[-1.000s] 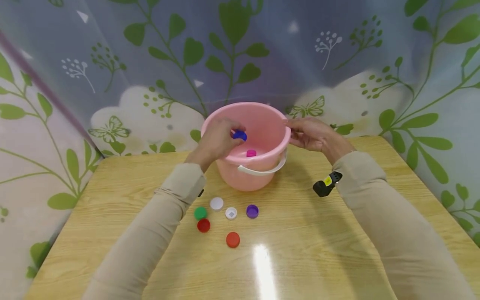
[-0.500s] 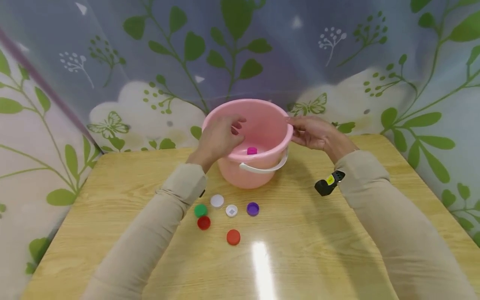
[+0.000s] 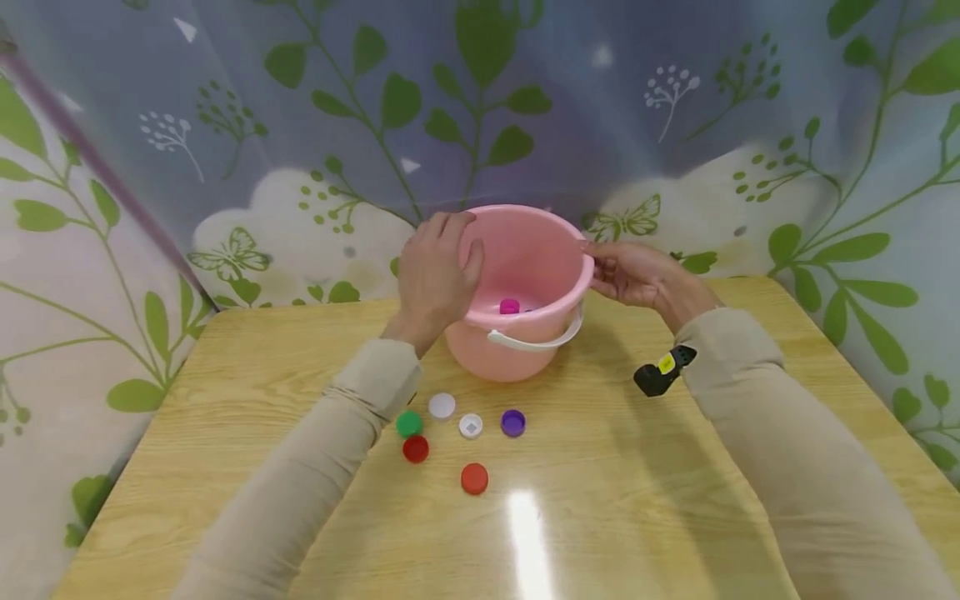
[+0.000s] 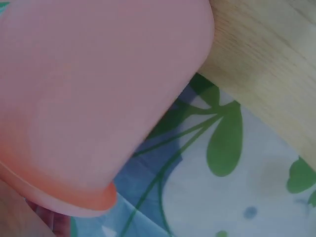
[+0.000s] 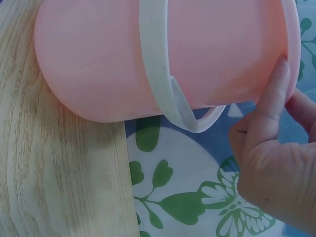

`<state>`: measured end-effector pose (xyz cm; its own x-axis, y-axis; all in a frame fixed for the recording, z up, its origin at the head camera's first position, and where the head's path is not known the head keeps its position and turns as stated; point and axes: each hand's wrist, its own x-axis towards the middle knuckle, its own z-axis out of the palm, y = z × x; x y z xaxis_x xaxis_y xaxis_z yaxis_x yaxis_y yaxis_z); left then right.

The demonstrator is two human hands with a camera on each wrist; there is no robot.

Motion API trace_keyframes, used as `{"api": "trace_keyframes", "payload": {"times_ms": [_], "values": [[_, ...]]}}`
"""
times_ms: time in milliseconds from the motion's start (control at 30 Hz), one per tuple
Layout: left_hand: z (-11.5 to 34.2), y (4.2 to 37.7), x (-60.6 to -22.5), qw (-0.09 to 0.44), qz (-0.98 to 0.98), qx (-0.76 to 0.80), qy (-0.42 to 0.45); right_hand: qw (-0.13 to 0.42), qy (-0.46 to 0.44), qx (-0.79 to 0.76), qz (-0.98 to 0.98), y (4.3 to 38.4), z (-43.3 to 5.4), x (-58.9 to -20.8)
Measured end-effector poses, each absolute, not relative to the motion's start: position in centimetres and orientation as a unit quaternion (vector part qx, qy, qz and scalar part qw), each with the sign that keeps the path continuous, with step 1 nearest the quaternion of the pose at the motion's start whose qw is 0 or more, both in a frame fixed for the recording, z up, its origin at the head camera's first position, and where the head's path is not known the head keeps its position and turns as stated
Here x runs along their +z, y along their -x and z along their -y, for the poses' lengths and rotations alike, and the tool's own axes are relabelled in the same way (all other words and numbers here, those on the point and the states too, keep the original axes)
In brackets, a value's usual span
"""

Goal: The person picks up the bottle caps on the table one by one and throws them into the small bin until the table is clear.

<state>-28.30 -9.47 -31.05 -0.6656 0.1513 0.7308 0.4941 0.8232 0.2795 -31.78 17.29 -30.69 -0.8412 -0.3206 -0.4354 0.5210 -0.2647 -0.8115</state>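
Note:
A pink bucket (image 3: 501, 354) stands on the table with its white handle (image 3: 536, 343) hanging down at the front. My left hand (image 3: 433, 275) lies over its left rim in the head view, fingers loose and thumb reaching inward, holding no cap. In the left wrist view only part of this hand (image 4: 19, 212) shows, at the rim. My right hand (image 3: 630, 271) pinches the right rim; in the right wrist view a finger (image 5: 276, 86) presses the bucket's outer wall below the lip. A magenta cap (image 3: 509, 307) lies inside, with a sliver of something blue beside it.
On the wooden table (image 3: 600, 500) in front lie a green cap (image 3: 408, 423), a dark red cap (image 3: 416, 449), a red cap (image 3: 474, 479), a white cap (image 3: 442, 406), another white cap (image 3: 471, 427) and a purple cap (image 3: 513, 423). A leaf-patterned curtain (image 3: 315, 242) hangs behind.
The blue cap that my left hand held over the bucket has been let go. The left hand has drawn back to the left rim. My right hand stays at the right rim.

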Motion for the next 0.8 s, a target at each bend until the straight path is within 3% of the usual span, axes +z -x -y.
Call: {"api": "trace_keyframes", "payload": {"times_ms": [167,333,467,667,800], "values": [[10.9,28.1,-31.9,0.381,0.849,-0.357,0.086,0.261,-0.093,-0.786,-0.552,31.5,-17.5,-31.0],[15.0,26.4,-34.1,0.301,0.849,-0.434,0.015,0.259,-0.091,-0.786,-0.553,31.5,-17.2,-30.8],[18.3,24.7,-36.5,0.174,0.892,-0.416,0.02,0.259,-0.091,-0.782,-0.56,31.5,-17.0,-30.7],[21.1,23.1,-38.8,-0.048,0.91,-0.369,0.183,0.252,-0.1,-0.782,-0.561,31.5,-17.3,-30.6],[21.6,21.6,-39.3,-0.153,0.902,-0.327,0.236,0.251,-0.099,-0.783,-0.56,31.6,-17.1,-30.7]]}}
